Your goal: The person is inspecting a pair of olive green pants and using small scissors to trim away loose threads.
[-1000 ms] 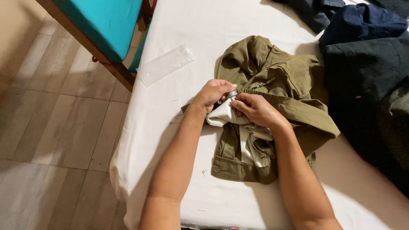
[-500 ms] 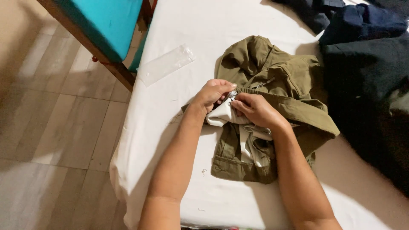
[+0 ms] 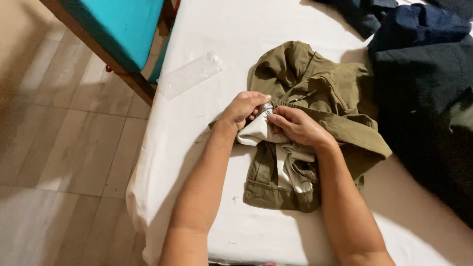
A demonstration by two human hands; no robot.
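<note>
From the head camera, almost nothing is seen to have shifted since half a second ago: both hands are kept at the same spot on the crumpled olive-green cotton garment (image 3: 315,93), and its folds are left as they were.

One olive garment is counted, spread on the white-sheeted bed (image 3: 207,138) near its left edge. One clear, flat plastic sleeve (image 3: 189,75) is noted up and to the left of the garment, lying at the bed's edge. Several dark navy and charcoal clothes (image 3: 419,64) are heaped to the right of the garment, too overlapped for an exact count. One teal-cushioned wooden seat (image 3: 116,29) is seen beyond the sleeve, off the bed, over the pale plank floor (image 3: 59,148).

Two hands are in play. The left hand (image 3: 241,109) is curled narrow, with the white pocket lining (image 3: 256,132) and a small metallic piece at the garment's front pinched under thumb and fingers. The right hand (image 3: 295,125) is likewise closed tight, its fingertips pressed to the same spot, touching the left hand's. What exactly the metal piece is cannot be told.
</note>
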